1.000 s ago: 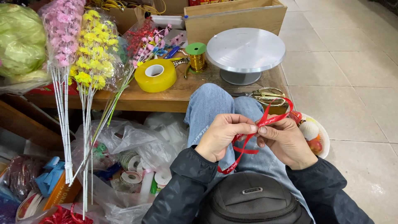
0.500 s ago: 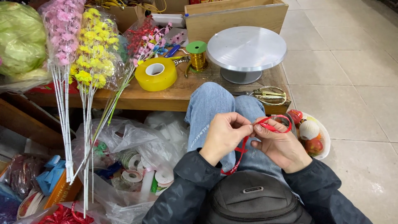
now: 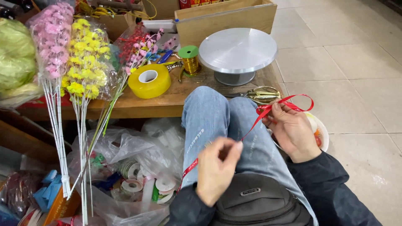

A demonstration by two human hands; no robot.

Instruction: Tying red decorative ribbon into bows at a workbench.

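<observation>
Red ribbon point(image 3: 251, 127) stretched taut over the knees in jeans point(image 3: 213, 117), pinched low between thumb and fingertips of the left hand point(image 3: 215, 169) and pinched again higher up by the right hand point(image 3: 291, 129), with a loop curling out past the right fingers. Just beyond the knees, on a wooden table point(image 3: 142, 104): gold scissors point(image 3: 264, 94), a metal turntable point(image 3: 237, 52), yellow tape point(image 3: 149, 80), a green-capped spool point(image 3: 190, 58). Off left, wrapped fake flowers point(image 3: 83, 62); a black bag point(image 3: 255, 201) in the lap.
</observation>
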